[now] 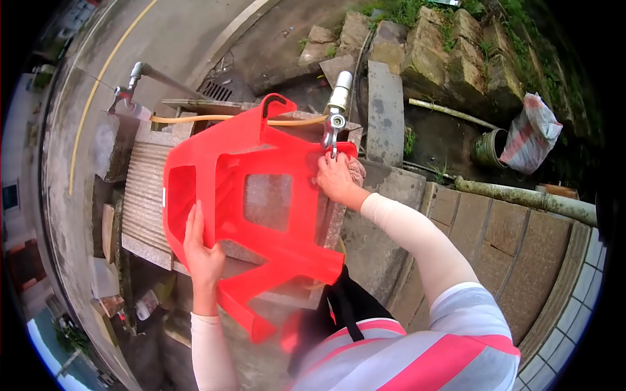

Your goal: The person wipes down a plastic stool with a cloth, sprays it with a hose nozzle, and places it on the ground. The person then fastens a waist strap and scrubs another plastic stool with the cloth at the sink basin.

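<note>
hands (205, 260) bare | slvs (427, 244) lt pink | shirt (407, 362) wht/gry w/ pink strps

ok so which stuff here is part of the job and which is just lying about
Seems part of the job:
- red stool, touched by the left grip
- tap, right grip at its handle
- bunched cloth, against the right grip
- ribbed slab beneath the stool

Likely just lying about:
- striped sack
- bucket beside it

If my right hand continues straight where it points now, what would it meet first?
Most likely the metal tap: its lever lies right before the fingers of the right hand. They may already touch; depth is unclear.
</note>
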Motion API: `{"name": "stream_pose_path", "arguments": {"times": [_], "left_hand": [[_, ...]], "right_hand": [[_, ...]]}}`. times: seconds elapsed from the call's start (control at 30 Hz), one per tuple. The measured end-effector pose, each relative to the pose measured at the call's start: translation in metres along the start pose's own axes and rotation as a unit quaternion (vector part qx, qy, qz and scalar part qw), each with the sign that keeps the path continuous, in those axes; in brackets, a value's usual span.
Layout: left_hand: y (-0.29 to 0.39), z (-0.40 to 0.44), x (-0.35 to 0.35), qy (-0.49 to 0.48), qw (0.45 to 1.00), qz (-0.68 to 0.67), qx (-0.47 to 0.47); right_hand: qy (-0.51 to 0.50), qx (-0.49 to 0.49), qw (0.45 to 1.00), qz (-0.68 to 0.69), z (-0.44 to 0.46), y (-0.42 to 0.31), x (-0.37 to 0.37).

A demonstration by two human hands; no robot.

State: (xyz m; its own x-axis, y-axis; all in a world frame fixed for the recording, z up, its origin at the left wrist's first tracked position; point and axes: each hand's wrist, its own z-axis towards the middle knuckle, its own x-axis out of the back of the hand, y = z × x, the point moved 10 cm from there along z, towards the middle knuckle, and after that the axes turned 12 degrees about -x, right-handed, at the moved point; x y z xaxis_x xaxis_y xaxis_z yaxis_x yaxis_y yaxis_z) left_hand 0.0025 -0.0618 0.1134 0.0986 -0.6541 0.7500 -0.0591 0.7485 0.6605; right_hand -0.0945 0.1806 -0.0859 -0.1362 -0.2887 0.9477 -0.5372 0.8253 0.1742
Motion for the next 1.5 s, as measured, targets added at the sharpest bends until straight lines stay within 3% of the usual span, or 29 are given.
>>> {"name": "stream_pose_path", "arguments": {"times": [0.03, 0.17, 0.47, 0.57, 0.6, 0.63, 0.67, 0.7, 0.73, 0.8, 0.83, 0.9, 0.93, 0.97, 1.03, 1.1, 1.17, 1.23, 1.3, 1.33, 1.37, 1.5], "left_hand": [[-0.002, 0.001, -0.003, -0.013, 1.0, -0.001, -0.001], [-0.008, -0.007, -0.001, -0.023, 1.0, -0.017, 0.006], [-0.012, -0.009, 0.0, -0.022, 0.999, -0.009, 0.034], [-0.013, -0.009, -0.001, -0.016, 0.999, -0.027, 0.038], [-0.013, -0.008, -0.001, -0.015, 0.999, -0.027, 0.042], [-0.014, -0.008, 0.0, -0.012, 0.998, -0.029, 0.048], [-0.011, -0.007, 0.0, -0.019, 0.999, -0.004, 0.026], [-0.014, -0.008, -0.001, -0.017, 0.999, -0.014, 0.038], [-0.015, -0.009, -0.002, -0.019, 0.998, -0.024, 0.048], [-0.015, -0.008, -0.002, -0.012, 0.998, -0.028, 0.061], [-0.016, -0.008, 0.0, -0.013, 0.998, -0.017, 0.062], [-0.018, -0.01, 0.002, -0.014, 0.998, 0.002, 0.063], [-0.017, -0.009, 0.003, -0.011, 0.998, 0.009, 0.059], [-0.016, -0.008, 0.004, -0.004, 0.999, -0.004, 0.048], [-0.014, -0.008, 0.005, 0.009, 0.999, -0.034, 0.024], [-0.016, -0.008, 0.006, 0.012, 1.0, -0.007, 0.022], [-0.015, -0.006, 0.005, 0.025, 0.999, -0.027, 0.015], [-0.021, -0.007, 0.004, 0.023, 1.0, -0.006, 0.002], [-0.02, -0.007, 0.005, 0.028, 0.999, -0.02, 0.011], [-0.019, -0.007, 0.006, 0.031, 0.999, -0.02, 0.018], [-0.019, -0.008, 0.007, 0.037, 0.999, -0.029, 0.024], [-0.03, -0.01, 0.006, 0.055, 0.996, -0.063, 0.027]], "right_hand": [[-0.051, 0.002, 0.999, -0.007, 0.009, -0.013, -0.002], [0.015, 0.036, 0.998, -0.053, 0.06, -0.079, -0.022], [0.044, 0.018, 0.995, 0.089, 0.117, -0.162, -0.016], [0.062, -0.001, 0.952, 0.299, 0.14, -0.193, -0.04], [-0.001, -0.077, 0.883, 0.462, 0.149, -0.186, -0.05], [-0.019, -0.174, 0.727, 0.664, 0.161, -0.185, -0.072], [-0.039, -0.26, 0.519, 0.813, 0.174, -0.205, -0.108], [-0.061, -0.334, 0.274, 0.9, 0.174, -0.236, -0.14], [-0.081, -0.354, 0.202, 0.91, 0.173, -0.253, -0.127], [-0.194, -0.254, 0.131, 0.938, 0.161, -0.27, -0.034], [-0.233, -0.175, 0.196, 0.936, 0.16, -0.282, 0.005], [-0.187, 0.035, 0.453, 0.871, 0.161, -0.309, 0.073], [-0.152, 0.112, 0.496, 0.847, 0.148, -0.327, 0.088], [-0.152, 0.154, 0.435, 0.874, 0.128, -0.341, 0.092], [-0.109, 0.237, 0.373, 0.891, 0.091, -0.325, 0.099], [-0.162, 0.152, 0.537, 0.814, 0.069, -0.304, 0.076], [-0.217, 0.159, 0.57, 0.776, 0.037, -0.279, 0.048], [-0.154, 0.201, 0.714, 0.653, 0.003, -0.257, 0.027], [-0.246, 0.188, 0.811, 0.497, -0.041, -0.245, -0.011], [-0.233, 0.189, 0.847, 0.438, -0.064, -0.227, -0.016], [-0.218, 0.19, 0.88, 0.377, -0.084, -0.208, -0.022], [-0.262, 0.021, 0.855, 0.446, -0.105, -0.129, -0.057]]}}
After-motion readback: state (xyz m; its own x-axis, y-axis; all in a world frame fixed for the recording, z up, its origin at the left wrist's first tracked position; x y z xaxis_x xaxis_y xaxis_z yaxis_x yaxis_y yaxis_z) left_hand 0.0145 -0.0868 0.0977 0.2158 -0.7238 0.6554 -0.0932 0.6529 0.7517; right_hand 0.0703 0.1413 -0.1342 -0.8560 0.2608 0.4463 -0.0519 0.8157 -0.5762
